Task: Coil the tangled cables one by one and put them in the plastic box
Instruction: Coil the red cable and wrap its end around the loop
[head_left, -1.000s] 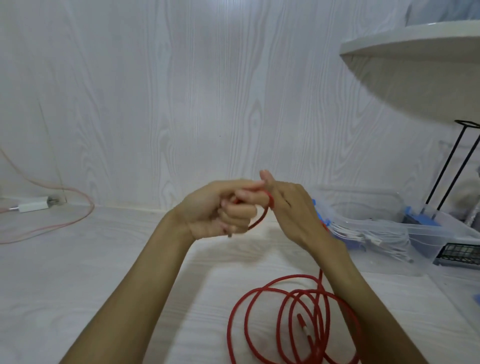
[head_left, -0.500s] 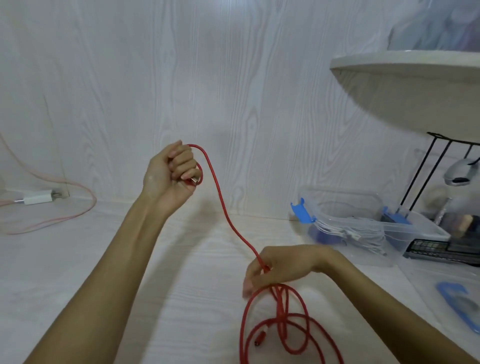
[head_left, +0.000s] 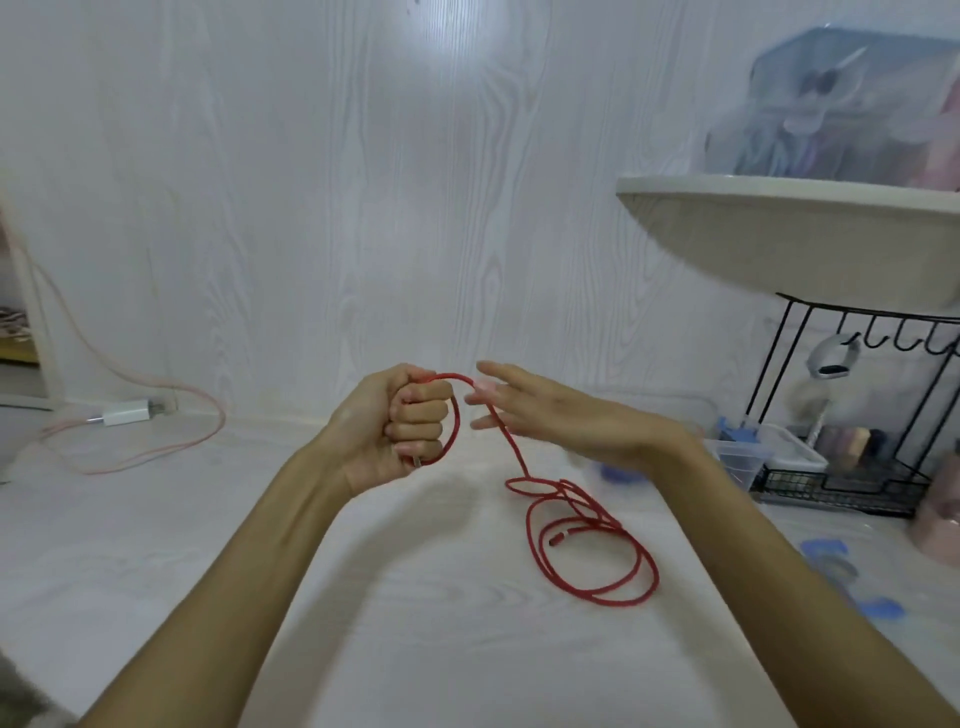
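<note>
A red cable (head_left: 592, 540) lies in loose loops on the white table, one plug end visible among them. My left hand (head_left: 395, 426) grips the cable's other end in a fist, with one small loop curling round the fingers. From the fist the cable arches over to my right hand (head_left: 550, 415), whose fingers are straight and spread; the strand runs across them and drops to the loops. The clear plastic box (head_left: 748, 457) with blue clips stands at the right behind my right wrist, mostly hidden.
A white charger plug (head_left: 124, 414) with a pink cable (head_left: 171, 447) lies at the back left by the wall. A black wire rack (head_left: 852, 478) stands under a white shelf (head_left: 789, 208) at the right. Blue clips (head_left: 826, 551) lie near the right edge.
My left hand came down from head height toward the middle. My right hand rose off the loops, let go its pinch and met the left, forming a loop round the left fingers.
</note>
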